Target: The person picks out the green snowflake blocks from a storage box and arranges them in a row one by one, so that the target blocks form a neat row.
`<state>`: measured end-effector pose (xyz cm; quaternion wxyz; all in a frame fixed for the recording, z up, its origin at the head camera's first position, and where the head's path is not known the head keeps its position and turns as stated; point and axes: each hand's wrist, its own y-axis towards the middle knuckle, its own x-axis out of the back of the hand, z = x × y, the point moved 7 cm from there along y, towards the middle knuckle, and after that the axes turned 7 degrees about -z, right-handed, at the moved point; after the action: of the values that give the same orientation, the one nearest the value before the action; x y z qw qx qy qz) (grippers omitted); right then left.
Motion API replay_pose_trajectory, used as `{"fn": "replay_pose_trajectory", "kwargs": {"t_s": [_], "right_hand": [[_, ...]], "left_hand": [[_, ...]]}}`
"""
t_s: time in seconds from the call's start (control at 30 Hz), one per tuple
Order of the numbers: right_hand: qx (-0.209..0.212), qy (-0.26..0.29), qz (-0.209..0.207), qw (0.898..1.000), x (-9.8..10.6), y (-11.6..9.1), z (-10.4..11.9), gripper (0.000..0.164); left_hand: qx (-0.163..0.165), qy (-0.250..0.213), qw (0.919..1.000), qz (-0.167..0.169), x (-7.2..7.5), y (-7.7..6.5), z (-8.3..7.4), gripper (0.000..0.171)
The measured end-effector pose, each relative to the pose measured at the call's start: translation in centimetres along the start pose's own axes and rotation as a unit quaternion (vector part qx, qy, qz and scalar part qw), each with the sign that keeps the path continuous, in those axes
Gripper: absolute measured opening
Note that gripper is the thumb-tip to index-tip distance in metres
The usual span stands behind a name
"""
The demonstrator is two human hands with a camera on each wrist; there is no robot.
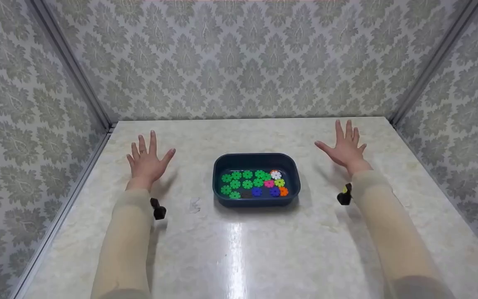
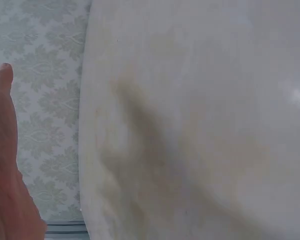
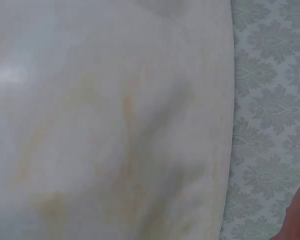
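A dark blue plastic tub stands mid-table between the two hands. On its floor lie several flat, notched flower-shaped discs, mostly green, with a white disc, a pink disc, a blue disc and an orange disc among the others. To the left of the tub, the left hand is raised over the table with fingers spread and nothing in it. On the other side, the right hand is likewise spread and holds nothing. Each wrist view shows part of its hand at the outer edge and a shadow on the table.
The pale marbled table reflects a bright strip of light in front of the tub. A small clear patch lies left of the tub. Patterned walls enclose the back and both sides. Small black devices sit at both wrists.
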<state>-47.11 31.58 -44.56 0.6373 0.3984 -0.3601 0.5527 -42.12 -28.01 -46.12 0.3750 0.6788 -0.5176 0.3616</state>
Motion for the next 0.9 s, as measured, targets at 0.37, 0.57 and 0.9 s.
{"fn": "replay_pose_trajectory", "kwargs": {"t_s": [0.37, 0.57, 0.9], "right_hand": [[0.022, 0.157, -0.033, 0.987, -0.3, -1.1, 3.1, 0.106], [0.047, 0.253, -0.064, 0.964, -0.5, -2.6, 5.3, 0.090], [0.067, 0.415, -0.130, 0.898, -0.5, -5.5, 9.2, 0.062]], "left_hand": [[0.017, -0.233, 0.9724, 0.007, -0.4, -1.6, -2.4, 0.099], [0.031, -0.362, 0.9314, 0.014, -0.9, -3.2, -4.5, 0.088], [0.108, -0.516, 0.8482, 0.052, -3.2, -5.8, -7.2, 0.073]]}}
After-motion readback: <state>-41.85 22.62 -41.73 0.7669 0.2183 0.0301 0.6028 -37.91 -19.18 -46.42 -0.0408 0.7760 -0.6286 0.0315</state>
